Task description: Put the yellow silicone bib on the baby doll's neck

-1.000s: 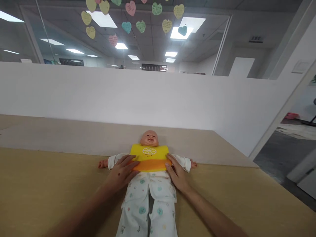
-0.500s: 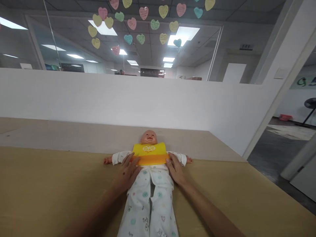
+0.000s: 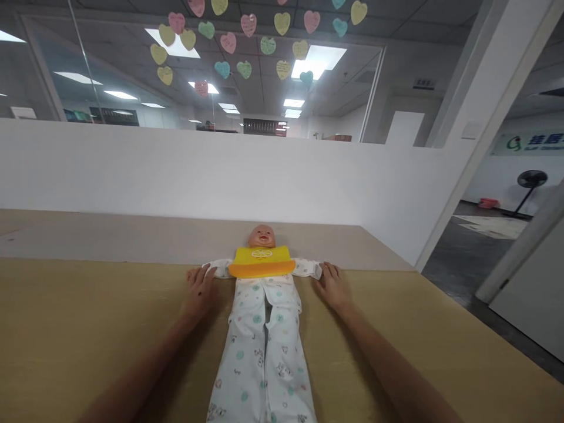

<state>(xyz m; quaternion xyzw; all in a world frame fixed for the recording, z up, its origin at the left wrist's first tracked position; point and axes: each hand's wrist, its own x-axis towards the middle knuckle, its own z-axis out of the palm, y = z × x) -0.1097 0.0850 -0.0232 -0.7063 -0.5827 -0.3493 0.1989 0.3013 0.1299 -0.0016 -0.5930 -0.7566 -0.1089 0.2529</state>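
Counting two hands: one left hand [image 3: 200, 289], one right hand [image 3: 333, 286]. Getting one dressed doll [image 3: 253, 299] between the fingers, plus one yellow bib [image 3: 262, 261]! Adding two white sleeves [image 3: 307, 268], one by each hand's fingers; two trouser legs [image 3: 247, 352], nearer than the fingers. Tallying over twenty heart notes [image 3: 268, 45], high beyond the fingers. Far right, past the fingers, spotting one fan [image 3: 532, 178], one red tub [image 3: 488, 203].

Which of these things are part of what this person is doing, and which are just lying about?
Seemingly in use:
doll, on its back
yellow-and-orange bib, across its chest
patterned white clothes
left hand and right hand, at the sleeve ends

Just around:
heart-shaped notes
fan
red tub
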